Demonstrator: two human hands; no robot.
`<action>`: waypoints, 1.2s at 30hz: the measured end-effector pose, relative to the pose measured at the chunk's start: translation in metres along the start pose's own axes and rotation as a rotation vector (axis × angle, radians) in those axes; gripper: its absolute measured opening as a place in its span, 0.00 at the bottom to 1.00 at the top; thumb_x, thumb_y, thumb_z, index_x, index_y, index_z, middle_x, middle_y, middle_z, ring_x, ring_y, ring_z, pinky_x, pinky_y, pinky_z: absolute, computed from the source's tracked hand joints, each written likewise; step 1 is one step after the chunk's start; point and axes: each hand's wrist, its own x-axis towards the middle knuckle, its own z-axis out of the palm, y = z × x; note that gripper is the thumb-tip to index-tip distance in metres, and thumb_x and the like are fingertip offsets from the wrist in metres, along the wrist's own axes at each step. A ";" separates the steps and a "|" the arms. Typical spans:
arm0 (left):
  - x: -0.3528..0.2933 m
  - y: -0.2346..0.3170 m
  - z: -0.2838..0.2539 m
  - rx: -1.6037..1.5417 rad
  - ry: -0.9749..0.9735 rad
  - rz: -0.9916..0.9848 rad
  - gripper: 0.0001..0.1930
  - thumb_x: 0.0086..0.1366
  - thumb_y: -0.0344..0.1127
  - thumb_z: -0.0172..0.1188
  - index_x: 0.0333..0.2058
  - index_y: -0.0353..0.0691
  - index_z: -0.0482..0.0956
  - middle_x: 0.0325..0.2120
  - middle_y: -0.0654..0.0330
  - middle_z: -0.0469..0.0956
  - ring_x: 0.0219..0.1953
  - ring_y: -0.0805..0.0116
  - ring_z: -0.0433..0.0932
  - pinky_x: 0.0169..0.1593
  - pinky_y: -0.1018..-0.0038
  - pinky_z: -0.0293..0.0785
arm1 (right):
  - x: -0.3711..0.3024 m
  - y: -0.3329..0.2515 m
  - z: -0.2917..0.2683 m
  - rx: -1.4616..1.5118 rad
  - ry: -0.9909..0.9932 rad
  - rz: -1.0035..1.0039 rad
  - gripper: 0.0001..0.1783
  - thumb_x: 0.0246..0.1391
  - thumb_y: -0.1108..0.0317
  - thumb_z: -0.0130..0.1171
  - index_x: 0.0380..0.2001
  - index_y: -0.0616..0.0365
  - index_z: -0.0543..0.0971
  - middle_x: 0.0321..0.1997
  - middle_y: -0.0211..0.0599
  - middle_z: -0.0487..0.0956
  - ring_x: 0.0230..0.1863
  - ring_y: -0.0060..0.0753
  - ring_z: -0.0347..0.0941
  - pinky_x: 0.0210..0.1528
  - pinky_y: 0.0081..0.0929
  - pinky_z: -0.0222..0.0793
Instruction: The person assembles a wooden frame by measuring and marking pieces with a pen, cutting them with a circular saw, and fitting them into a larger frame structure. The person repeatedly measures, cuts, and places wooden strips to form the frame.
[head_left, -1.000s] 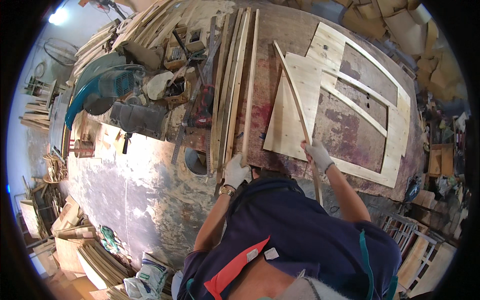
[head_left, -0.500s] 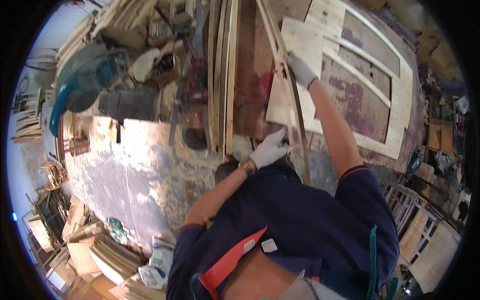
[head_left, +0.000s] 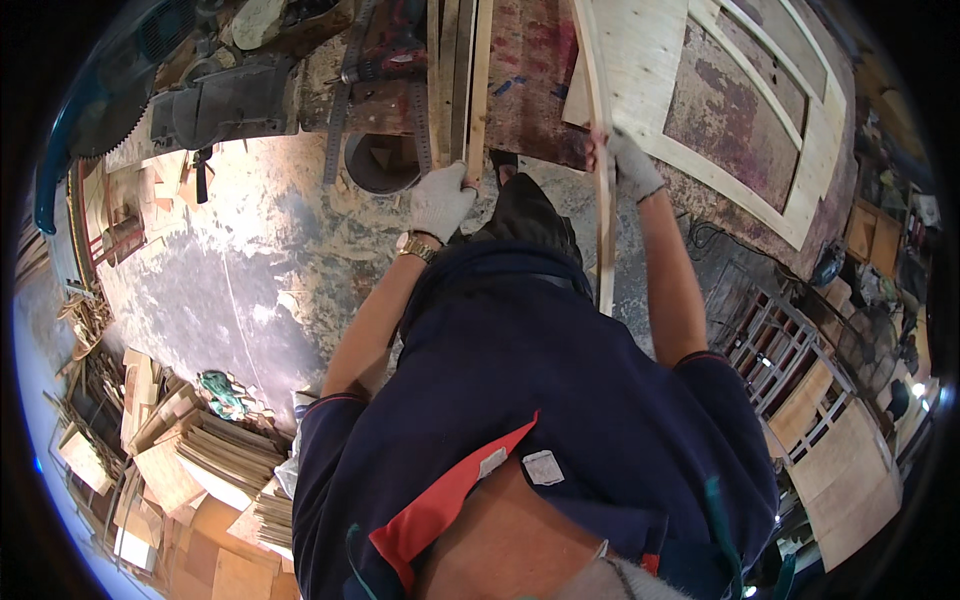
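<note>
My right hand (head_left: pixel 632 166), in a white work glove, is shut on a long thin wooden strip (head_left: pixel 604 250). The strip runs from the stained workbench (head_left: pixel 530 110) down past my hip. My left hand (head_left: pixel 440 200), also gloved and with a watch on its wrist, sits at the bench's near edge. Its fingers curl on the near ends of several narrow wooden slats (head_left: pixel 462 80) lying side by side on the bench. A pale plywood door frame (head_left: pixel 800 130) lies on the bench to the right of the strip.
A power drill (head_left: pixel 395 50) and a metal square (head_left: pixel 338 130) lie left of the slats, above a round dark bucket (head_left: pixel 380 165). A saw blade (head_left: pixel 100 130) sits far left. Plywood offcuts (head_left: pixel 200 450) are stacked on the floor lower left, a wooden rack (head_left: pixel 790 360) right.
My left hand has left the long strip and moved left to the ends of the slats. My right hand has slid nearer along the strip.
</note>
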 end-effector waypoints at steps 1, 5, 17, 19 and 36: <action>0.000 -0.002 0.001 0.046 0.041 0.022 0.15 0.65 0.49 0.64 0.39 0.42 0.82 0.33 0.47 0.85 0.39 0.43 0.85 0.43 0.53 0.81 | -0.006 0.014 0.008 0.019 0.014 0.014 0.20 0.68 0.57 0.66 0.55 0.57 0.77 0.32 0.30 0.79 0.31 0.29 0.79 0.35 0.31 0.80; 0.015 0.006 0.013 0.232 0.034 0.062 0.22 0.64 0.55 0.67 0.40 0.39 0.81 0.31 0.47 0.85 0.37 0.44 0.86 0.41 0.54 0.82 | -0.008 0.048 0.033 0.091 0.016 0.016 0.15 0.68 0.56 0.67 0.44 0.57 0.80 0.32 0.30 0.80 0.31 0.28 0.80 0.35 0.30 0.80; 0.048 -0.044 0.001 -0.647 -0.334 0.023 0.16 0.67 0.39 0.68 0.46 0.33 0.82 0.34 0.57 0.85 0.37 0.70 0.84 0.41 0.74 0.80 | -0.003 0.019 0.042 -0.280 0.308 -0.173 0.14 0.59 0.65 0.69 0.40 0.65 0.79 0.21 0.29 0.75 0.19 0.24 0.71 0.25 0.28 0.72; 0.041 -0.048 -0.013 -0.904 -0.440 -0.012 0.21 0.72 0.40 0.64 0.55 0.32 0.77 0.46 0.55 0.86 0.40 0.65 0.84 0.44 0.72 0.80 | -0.001 0.017 0.042 -0.311 0.332 -0.192 0.12 0.59 0.68 0.64 0.41 0.66 0.80 0.19 0.30 0.76 0.18 0.25 0.72 0.25 0.28 0.72; 0.057 -0.007 -0.053 -1.632 -0.187 -0.081 0.19 0.81 0.47 0.52 0.56 0.38 0.79 0.39 0.59 0.84 0.32 0.68 0.83 0.37 0.69 0.81 | -0.022 -0.001 0.060 -0.445 0.475 -0.464 0.18 0.56 0.69 0.60 0.49 0.67 0.81 0.25 0.32 0.79 0.22 0.22 0.73 0.27 0.28 0.71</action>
